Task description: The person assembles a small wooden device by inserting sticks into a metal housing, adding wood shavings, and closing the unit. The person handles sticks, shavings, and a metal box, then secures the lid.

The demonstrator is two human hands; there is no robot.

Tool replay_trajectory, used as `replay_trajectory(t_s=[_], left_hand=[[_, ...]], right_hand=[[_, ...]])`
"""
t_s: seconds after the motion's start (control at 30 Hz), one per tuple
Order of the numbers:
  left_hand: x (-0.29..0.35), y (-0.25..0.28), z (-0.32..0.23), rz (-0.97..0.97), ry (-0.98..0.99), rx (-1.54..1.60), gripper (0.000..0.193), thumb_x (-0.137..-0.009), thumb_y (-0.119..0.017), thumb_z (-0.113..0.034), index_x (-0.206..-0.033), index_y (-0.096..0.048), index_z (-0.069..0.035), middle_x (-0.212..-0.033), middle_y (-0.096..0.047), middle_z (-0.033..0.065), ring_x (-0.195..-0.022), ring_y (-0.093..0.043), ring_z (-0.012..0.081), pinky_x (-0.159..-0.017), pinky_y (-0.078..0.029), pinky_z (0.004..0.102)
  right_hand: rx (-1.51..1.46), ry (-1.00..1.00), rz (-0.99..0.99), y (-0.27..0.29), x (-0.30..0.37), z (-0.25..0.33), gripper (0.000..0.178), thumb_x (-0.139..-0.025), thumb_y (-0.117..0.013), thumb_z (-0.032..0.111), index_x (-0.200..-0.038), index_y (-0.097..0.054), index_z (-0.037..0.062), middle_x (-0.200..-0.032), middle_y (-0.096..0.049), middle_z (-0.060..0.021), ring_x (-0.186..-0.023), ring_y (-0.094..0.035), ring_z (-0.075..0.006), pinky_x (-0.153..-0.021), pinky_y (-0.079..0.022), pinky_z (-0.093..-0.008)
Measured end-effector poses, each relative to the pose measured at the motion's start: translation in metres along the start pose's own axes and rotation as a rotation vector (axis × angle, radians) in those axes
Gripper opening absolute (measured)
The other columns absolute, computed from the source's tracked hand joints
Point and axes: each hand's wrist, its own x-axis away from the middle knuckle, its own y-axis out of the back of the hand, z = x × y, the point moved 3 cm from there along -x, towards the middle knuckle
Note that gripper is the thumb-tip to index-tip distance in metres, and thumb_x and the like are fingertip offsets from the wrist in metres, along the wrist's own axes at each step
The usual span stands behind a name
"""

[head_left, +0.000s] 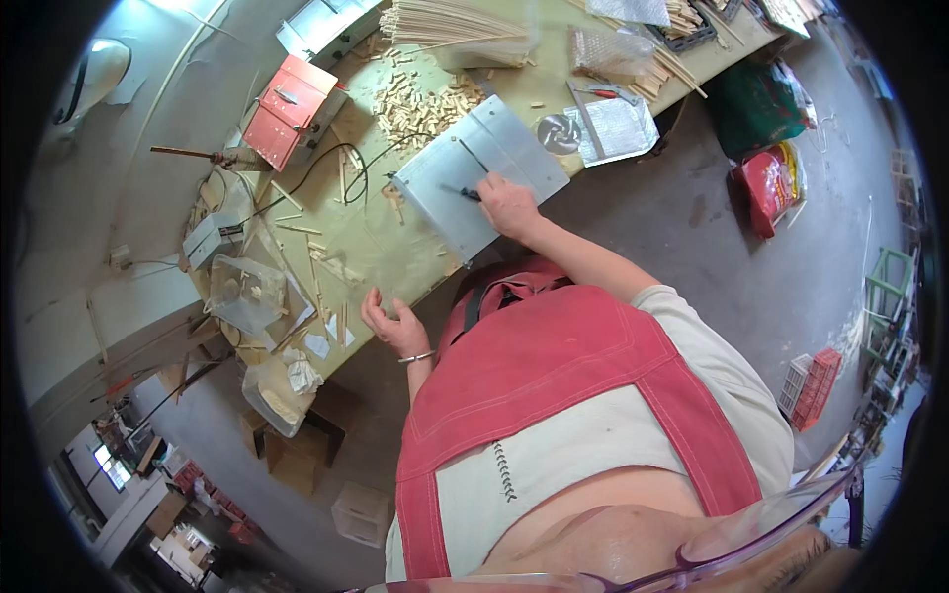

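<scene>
Head view: the grey metal panel (pixel 519 140) lies beneath the right hand (pixel 508 206)

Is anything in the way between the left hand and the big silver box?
Nothing visible stands between them: only the green tabletop lies between the left hand and the silver box.

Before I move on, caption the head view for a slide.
Right hand on a small dark object over a gray metal panel; left hand by the table, wooden pieces beyond.
</scene>
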Motion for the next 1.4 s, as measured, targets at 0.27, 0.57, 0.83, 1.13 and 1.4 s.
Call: replay_trajectory(t_s=[0.27,0.57,0.83,1.13,1.4], left_hand=[[-0.014,-0.082,-0.059,0.224,-0.229,0.184,0.042,-0.082,-0.059,0.001,-0.124,-0.054,0.001,-0.126,-0.052,0.0199,-0.116,-0.052,0.0365,-0.099,-0.043,0.0444],[-0.018,-0.143,-0.073,0.451,-0.543,-0.001,0.050,-0.082,-0.066,-0.007,-0.131,-0.053,-0.004,-0.141,-0.045,0.0196,-0.121,-0.048,0.0393,-0.101,-0.039,0.0469],[-0.018,-0.156,-0.070,0.450,-0.396,0.040,0.052,-0.083,-0.064,-0.009,-0.133,-0.051,-0.003,-0.143,-0.043,0.0209,-0.123,-0.047,0.0404,-0.102,-0.038,0.0483],[-0.012,-0.167,-0.074,0.374,-0.320,0.053,0.051,-0.083,-0.063,-0.010,-0.132,-0.052,-0.003,-0.142,-0.044,0.0202,-0.124,-0.046,0.0399,-0.103,-0.037,0.0489],[-0.011,-0.167,-0.074,0.329,-0.252,0.067,0.048,-0.085,-0.062,-0.012,-0.131,-0.052,-0.003,-0.139,-0.046,0.0222,-0.127,-0.045,0.0402,-0.106,-0.037,0.0476]], right_hand=[[-0.198,-0.077,0.012,0.090,0.023,-0.029,0.018,-0.088,-0.058,0.017,-0.100,-0.052,0.0048,-0.086,-0.064,-0.0186,-0.081,-0.063,-0.0409,-0.068,-0.050,-0.0486],[-0.279,-0.494,-0.322,0.158,0.080,-0.087,0.022,-0.091,-0.063,0.020,-0.107,-0.067,0.0056,-0.073,-0.066,-0.0128,-0.065,-0.065,-0.0244,-0.062,-0.049,-0.0363],[-0.055,-0.409,-0.266,0.158,0.064,-0.096,0.024,-0.090,-0.065,0.025,-0.104,-0.069,0.0058,-0.075,-0.067,-0.0137,-0.068,-0.065,-0.0284,-0.062,-0.049,-0.0386],[0.035,-0.331,-0.188,0.171,0.046,-0.100,0.025,-0.091,-0.065,0.026,-0.104,-0.070,0.0056,-0.068,-0.064,-0.0120,-0.058,-0.061,-0.0238,-0.057,-0.046,-0.0356],[0.045,-0.310,-0.143,0.171,0.043,-0.099,0.025,-0.090,-0.065,0.028,-0.102,-0.071,0.0058,-0.068,-0.064,-0.0131,-0.059,-0.062,-0.0250,-0.057,-0.047,-0.0359]])
